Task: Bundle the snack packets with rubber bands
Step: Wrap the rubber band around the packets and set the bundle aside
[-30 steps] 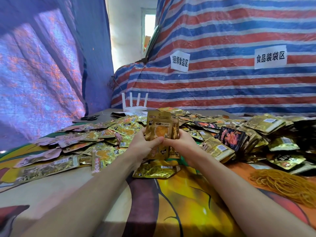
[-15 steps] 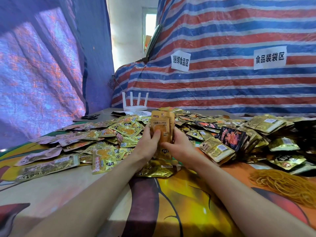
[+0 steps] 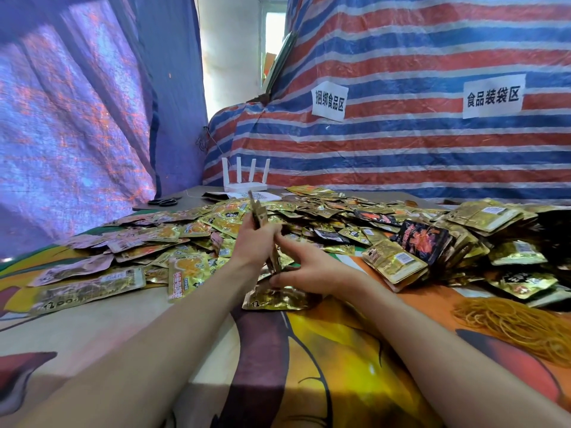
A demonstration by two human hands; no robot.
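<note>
My left hand [image 3: 255, 242] grips an upright stack of gold snack packets [image 3: 259, 211], seen edge-on above the table. My right hand [image 3: 309, 267] is just to its right with fingers spread; its thumb and fingertips touch the stack's lower end. One gold packet [image 3: 275, 299] lies flat on the cloth below both hands. A broad heap of loose gold and black packets [image 3: 324, 217] covers the table behind. A pile of yellow rubber bands [image 3: 513, 322] lies at the right on the cloth.
Finished bundles of gold packets [image 3: 395, 264] and a black one [image 3: 423, 239] lie at the right. A white router [image 3: 245, 180] and black scissors [image 3: 163, 201] sit at the table's far end. Striped tarpaulin walls [image 3: 401, 143] with two paper signs close the back.
The stack faced me with both hands gripping it; it has turned edge-on in my left hand. My right hand has opened and dropped to the stack's lower end.
</note>
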